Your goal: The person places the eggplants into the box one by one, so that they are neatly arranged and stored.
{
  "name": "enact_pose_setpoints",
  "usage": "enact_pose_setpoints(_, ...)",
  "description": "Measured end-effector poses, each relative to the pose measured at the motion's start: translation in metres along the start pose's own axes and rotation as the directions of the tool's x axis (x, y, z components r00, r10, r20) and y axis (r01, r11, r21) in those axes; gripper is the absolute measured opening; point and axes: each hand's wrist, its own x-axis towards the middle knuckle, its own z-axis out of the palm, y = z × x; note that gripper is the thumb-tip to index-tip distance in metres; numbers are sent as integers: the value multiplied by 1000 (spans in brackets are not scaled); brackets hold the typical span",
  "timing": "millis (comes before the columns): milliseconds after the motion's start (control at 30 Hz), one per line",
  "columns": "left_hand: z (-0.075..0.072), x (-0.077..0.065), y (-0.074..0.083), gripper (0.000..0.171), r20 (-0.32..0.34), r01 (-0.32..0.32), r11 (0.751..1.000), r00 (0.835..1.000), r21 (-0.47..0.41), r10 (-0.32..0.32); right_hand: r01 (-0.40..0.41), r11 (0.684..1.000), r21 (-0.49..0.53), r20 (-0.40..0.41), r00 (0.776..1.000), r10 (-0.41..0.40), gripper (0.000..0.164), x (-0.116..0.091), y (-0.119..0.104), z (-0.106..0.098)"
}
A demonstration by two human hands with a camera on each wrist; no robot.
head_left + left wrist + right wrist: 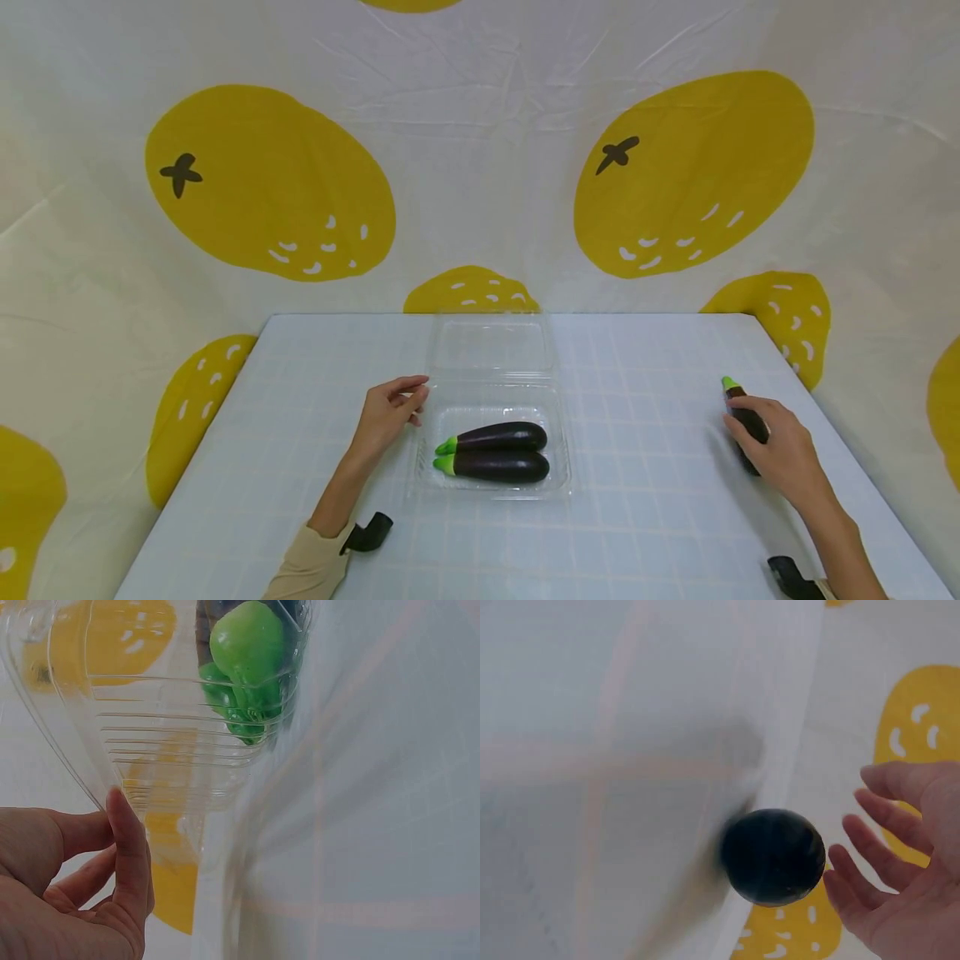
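A clear plastic clamshell box (491,498) lies on the table with its lid (491,346) folded back, away from me. Two dark eggplants (501,467) with green stems lie side by side in it; their green ends (247,652) show through its wall in the left wrist view. My left hand (387,417) pinches the box's left rim near the hinge between thumb and forefinger. At the right, my right hand (776,450) is over a third eggplant (747,417), partly hiding it. Its round dark end (774,857) faces the right wrist camera, beside spread, loosely bent fingers.
The table (637,517) has a pale checked cover. Behind it hangs a white cloth (480,167) printed with large yellow fruit. A black wrist mount (369,533) sits at the left sleeve, and another (793,579) at the right.
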Motion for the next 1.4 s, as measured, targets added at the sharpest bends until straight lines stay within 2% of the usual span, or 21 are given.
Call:
enact_pose_setpoints(333, 0, 1, 1, 32, 5, -17, 1000, 1000, -15, 17, -108, 991, -84, 82, 990, 115, 37, -1, 15, -3)
enact_pose_setpoints(733, 0, 2, 1, 31, 4, -23, 1000, 1000, -5, 23, -110, 988, -110, 93, 988, 121, 52, -2, 22, -6)
enact_pose_setpoints(867, 1, 1, 1, 31, 4, -23, 1000, 1000, -3, 23, -167, 978, -129, 139, 973, 184, 60, 0, 23, -9)
enact_pose_setpoints(1067, 1, 1, 0, 32, 7, -21, 1000, 1000, -14, 21, -266, 947, -179, 205, 932, 300, 72, 3, 23, -14)
enact_pose_setpoints(1400, 0, 1, -2, 31, 0, -25, 1000, 1000, -18, 25, -276, 947, -164, 194, 932, 305, 63, 5, 11, -13)
